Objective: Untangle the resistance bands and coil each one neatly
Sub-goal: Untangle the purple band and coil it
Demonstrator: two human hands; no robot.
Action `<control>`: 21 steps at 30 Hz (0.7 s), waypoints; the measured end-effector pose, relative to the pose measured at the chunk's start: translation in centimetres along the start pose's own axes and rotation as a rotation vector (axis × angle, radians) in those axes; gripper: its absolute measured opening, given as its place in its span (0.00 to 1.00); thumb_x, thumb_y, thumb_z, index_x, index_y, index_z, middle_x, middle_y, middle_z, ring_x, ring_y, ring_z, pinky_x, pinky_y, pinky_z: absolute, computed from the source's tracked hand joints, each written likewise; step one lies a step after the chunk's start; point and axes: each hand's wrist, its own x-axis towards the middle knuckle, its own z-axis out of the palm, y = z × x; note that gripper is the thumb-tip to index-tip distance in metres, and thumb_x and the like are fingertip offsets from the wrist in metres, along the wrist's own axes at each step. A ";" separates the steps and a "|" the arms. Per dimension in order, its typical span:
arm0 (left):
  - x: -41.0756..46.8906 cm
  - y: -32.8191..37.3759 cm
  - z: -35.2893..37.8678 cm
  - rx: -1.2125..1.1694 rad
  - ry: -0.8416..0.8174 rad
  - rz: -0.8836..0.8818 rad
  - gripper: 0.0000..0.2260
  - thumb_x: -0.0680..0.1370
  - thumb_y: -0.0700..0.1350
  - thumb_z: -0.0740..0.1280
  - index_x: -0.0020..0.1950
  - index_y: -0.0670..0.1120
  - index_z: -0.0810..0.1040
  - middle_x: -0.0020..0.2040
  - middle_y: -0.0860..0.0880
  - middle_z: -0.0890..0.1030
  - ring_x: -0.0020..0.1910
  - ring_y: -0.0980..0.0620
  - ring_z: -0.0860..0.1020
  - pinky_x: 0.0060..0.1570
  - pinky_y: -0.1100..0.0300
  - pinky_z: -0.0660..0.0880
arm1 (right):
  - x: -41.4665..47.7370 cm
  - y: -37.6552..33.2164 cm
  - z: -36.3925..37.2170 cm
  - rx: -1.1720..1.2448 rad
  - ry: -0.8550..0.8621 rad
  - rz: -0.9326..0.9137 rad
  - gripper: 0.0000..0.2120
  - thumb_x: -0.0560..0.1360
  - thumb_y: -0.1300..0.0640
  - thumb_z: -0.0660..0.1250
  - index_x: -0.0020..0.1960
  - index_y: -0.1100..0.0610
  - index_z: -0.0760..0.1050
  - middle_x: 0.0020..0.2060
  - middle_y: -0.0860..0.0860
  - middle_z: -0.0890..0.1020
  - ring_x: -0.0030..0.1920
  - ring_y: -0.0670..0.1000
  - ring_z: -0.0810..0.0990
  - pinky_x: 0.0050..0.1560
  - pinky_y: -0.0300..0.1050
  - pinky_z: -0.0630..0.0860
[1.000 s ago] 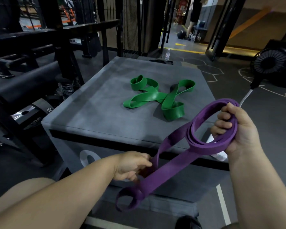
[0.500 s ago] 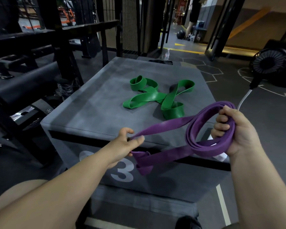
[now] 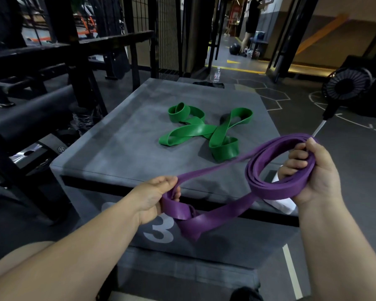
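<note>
Purple band (image 3: 279,189) half-coiled between my hands, in front of the box (image 3: 117,153).
Right hand (image 3: 317,177) grips the stacked loops, left hand (image 3: 152,196) pinches the slack tail where it folds; rubber looks soft, springy and grippy, so I'd hold the flat face and feed it untwisted. Green band (image 3: 195,130) lies tangled on the box beyond.

Purple band (image 3: 269,187): partly coiled, loose tail stretched out. Green band (image 3: 201,132): tangled, twisted loops, flat on grey box top (image 3: 117,148).
</note>
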 end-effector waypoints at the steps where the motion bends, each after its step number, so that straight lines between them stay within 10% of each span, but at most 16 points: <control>1: -0.1 0.0 0.1 0.001 0.011 -0.014 0.03 0.79 0.43 0.65 0.46 0.44 0.75 0.31 0.49 0.76 0.26 0.56 0.73 0.25 0.65 0.73 | 0.0 0.0 0.0 0.020 0.002 0.001 0.10 0.76 0.46 0.63 0.39 0.49 0.72 0.25 0.42 0.71 0.22 0.40 0.69 0.23 0.31 0.64; 8: -0.4 -0.9 0.4 0.542 -0.118 0.152 0.16 0.69 0.39 0.76 0.46 0.45 0.69 0.36 0.47 0.74 0.27 0.56 0.72 0.25 0.66 0.68 | 0.0 0.5 0.3 0.081 0.003 -0.025 0.12 0.77 0.44 0.63 0.38 0.49 0.72 0.25 0.42 0.72 0.22 0.40 0.69 0.24 0.31 0.66; 13: 0.0 -1.6 0.0 0.798 -0.025 0.310 0.17 0.67 0.47 0.79 0.41 0.58 0.71 0.47 0.45 0.79 0.35 0.49 0.82 0.45 0.44 0.79 | 0.0 0.4 0.2 0.107 0.002 -0.041 0.13 0.76 0.43 0.64 0.38 0.49 0.72 0.25 0.42 0.72 0.23 0.40 0.70 0.25 0.31 0.66; 21: 0.1 -1.9 0.1 1.081 0.019 0.724 0.13 0.72 0.57 0.68 0.53 0.63 0.68 0.39 0.55 0.79 0.38 0.56 0.79 0.40 0.59 0.76 | -0.1 0.5 0.4 0.123 0.009 -0.066 0.11 0.71 0.43 0.67 0.39 0.49 0.73 0.26 0.42 0.72 0.22 0.40 0.70 0.25 0.31 0.66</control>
